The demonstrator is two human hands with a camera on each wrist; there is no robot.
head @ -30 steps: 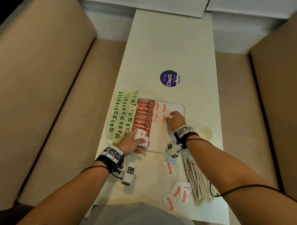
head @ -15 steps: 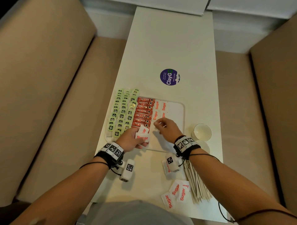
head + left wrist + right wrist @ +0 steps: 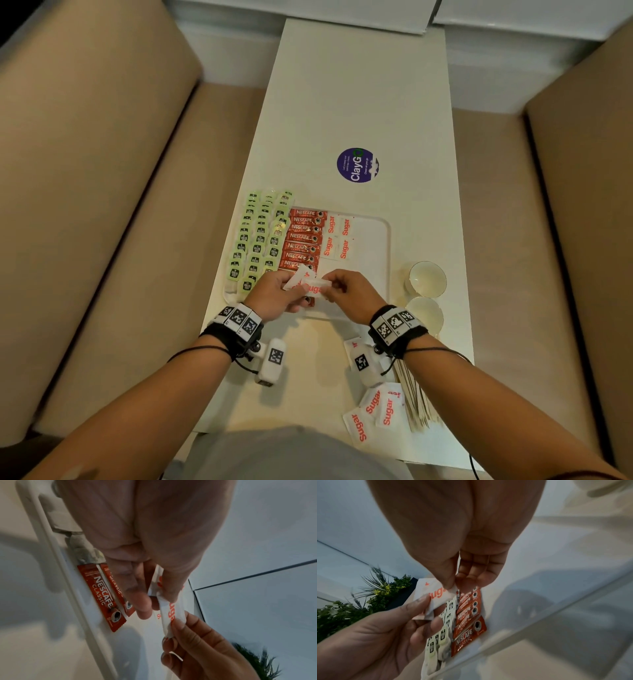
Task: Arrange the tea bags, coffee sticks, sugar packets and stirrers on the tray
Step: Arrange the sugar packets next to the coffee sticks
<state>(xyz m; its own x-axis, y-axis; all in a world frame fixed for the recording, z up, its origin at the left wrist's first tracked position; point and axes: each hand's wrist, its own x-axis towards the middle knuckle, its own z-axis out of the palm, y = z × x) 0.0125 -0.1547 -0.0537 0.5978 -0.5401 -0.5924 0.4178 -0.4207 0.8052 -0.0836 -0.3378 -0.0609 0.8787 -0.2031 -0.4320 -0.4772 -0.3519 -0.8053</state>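
White sugar packet (image 3: 313, 286) lengthwise between hands

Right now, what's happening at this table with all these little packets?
A person is laying out drink supplies on a white tray. Green tea bags and red coffee sticks already sit in rows, with four sugar packets beside them. The left hand holds a few sugar packets, and the right hand pinches one of them, the held sugar packet, above the tray. More sugar packets and the stirrers wait on the table, near two small cups.
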